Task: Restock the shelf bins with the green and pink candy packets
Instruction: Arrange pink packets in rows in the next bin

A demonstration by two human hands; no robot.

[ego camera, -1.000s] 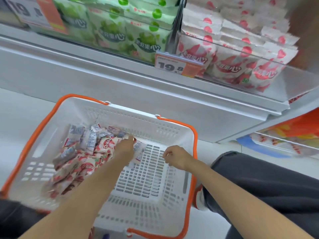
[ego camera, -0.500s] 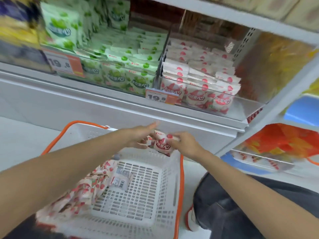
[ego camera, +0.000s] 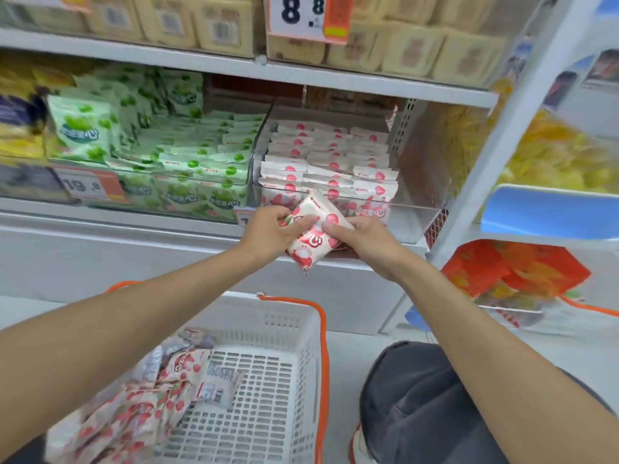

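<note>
Both hands have risen since half a second ago, from just over the basket rim up to the front of the shelf, and the packet they share has come up with them.

Head view: the left hand (ego camera: pixel 268 229) pinches the upper left edge of a pink packet (ego camera: pixel 310 239), thumb on its printed face and fingers curled behind. The right hand (ego camera: pixel 365 241) grips the packet's right side, thumb pressed on the front. The packet is tilted, one corner pointing down toward 6 o'clock. It is held in front of the clear front wall of the pink bin (ego camera: pixel 418 212), which sits at 12 o'clock from the hands and holds rows of stacked pink packets (ego camera: pixel 328 155). Whether the held packet touches the wall cannot be told.

At 10 o'clock from the hands, just beside the pink bin, the green bin (ego camera: pixel 249 155) is filled with green packets (ego camera: pixel 201 169). A price tag (ego camera: pixel 87 185) reading 19.8 hangs on the shelf edge at 9 o'clock.

At 6 o'clock, on the floor, stands a white basket (ego camera: pixel 284 380) with an orange handle (ego camera: pixel 322 346). More loose packets (ego camera: pixel 144 406) lie heaped in its left half.

At 4 o'clock a knee in dark trousers (ego camera: pixel 418 406) is bent beside the basket.
</note>
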